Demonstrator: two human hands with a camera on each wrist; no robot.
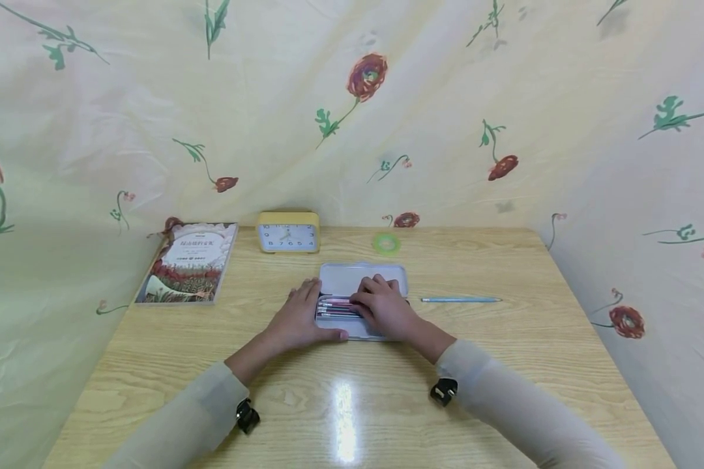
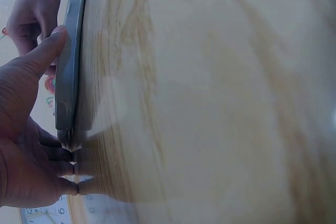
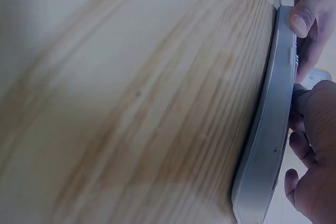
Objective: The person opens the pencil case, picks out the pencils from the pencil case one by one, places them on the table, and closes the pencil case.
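Observation:
An open pencil case lies on the table with several pencils in its tray and its lid folded back. My left hand rests around the case's left end, thumb on the front edge. In the left wrist view that left hand has its fingers extended beside the case. My right hand reaches over the tray with curled fingers at the pencils; whether it pinches one is hidden. The right wrist view shows the right hand behind the case's side.
A blue pencil lies right of the case. Behind are a yellow clock and a green tape roll. A book lies at the back left. A floral cloth hangs behind the table.

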